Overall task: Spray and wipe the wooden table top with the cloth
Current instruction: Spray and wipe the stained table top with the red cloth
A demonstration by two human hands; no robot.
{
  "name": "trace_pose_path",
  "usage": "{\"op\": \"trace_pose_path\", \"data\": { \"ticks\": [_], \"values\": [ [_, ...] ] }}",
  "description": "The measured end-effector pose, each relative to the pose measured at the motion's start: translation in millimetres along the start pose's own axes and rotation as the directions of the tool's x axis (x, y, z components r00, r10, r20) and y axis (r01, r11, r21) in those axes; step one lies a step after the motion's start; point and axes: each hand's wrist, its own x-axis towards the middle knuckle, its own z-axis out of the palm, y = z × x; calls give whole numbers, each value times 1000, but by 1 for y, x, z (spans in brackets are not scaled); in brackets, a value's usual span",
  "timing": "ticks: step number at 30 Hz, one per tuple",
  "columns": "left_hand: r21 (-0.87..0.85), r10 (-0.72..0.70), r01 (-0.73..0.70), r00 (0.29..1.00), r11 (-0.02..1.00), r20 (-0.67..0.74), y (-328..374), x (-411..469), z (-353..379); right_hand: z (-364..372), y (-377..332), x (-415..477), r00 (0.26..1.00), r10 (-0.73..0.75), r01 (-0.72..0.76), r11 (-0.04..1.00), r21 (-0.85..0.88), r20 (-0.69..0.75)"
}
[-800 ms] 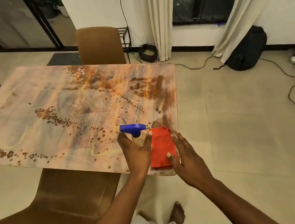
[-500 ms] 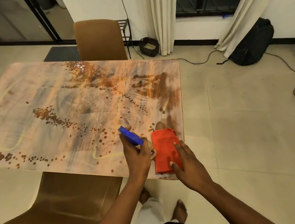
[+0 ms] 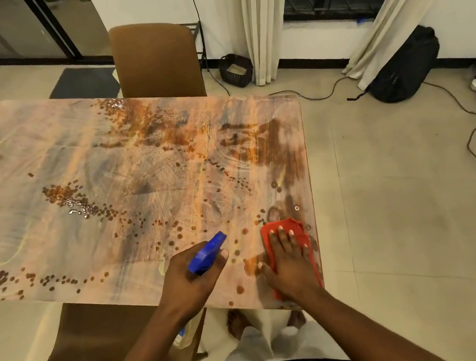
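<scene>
The wooden table top [image 3: 128, 169] is pale, streaked and dotted with brown wet drops. My left hand [image 3: 191, 277] is wrapped around a spray bottle with a blue trigger head [image 3: 208, 252], lifted over the table's near edge, nozzle aimed up and right. Most of the bottle body is hidden under my arm. A red cloth [image 3: 284, 234] lies flat at the near right corner. My right hand [image 3: 290, 260] presses flat on top of the cloth, fingers spread.
A brown chair [image 3: 155, 62] stands at the table's far side and another [image 3: 80, 346] at the near left. On the floor to the right lie a black backpack [image 3: 404, 66], cables and a small black basket [image 3: 234, 69]. Curtains hang at the back.
My left hand lifted the spray bottle and tilted its head to the right. My right hand slid from the cloth's edge onto its top. The camera moved closer.
</scene>
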Motion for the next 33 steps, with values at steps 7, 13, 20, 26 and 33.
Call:
{"op": "trace_pose_path", "data": {
  "ticks": [7,13,20,26,33],
  "values": [
    [30,-68,66,996,997,63,3,20,4,47,20,-26,969,-202,182,972,-147,-139],
    [47,-98,97,995,994,24,5,33,15,27,80,-36,925,-381,357,864,-355,5],
    [82,-104,103,994,991,15,4,35,18,-37,106,50,972,-230,231,932,-279,38],
    [128,-177,174,984,976,6,2,21,9,-74,63,140,996,-87,88,982,-165,14],
    [126,-225,228,974,965,-34,4,10,4,-26,1,101,920,-368,388,903,-184,134]
  ]
}}
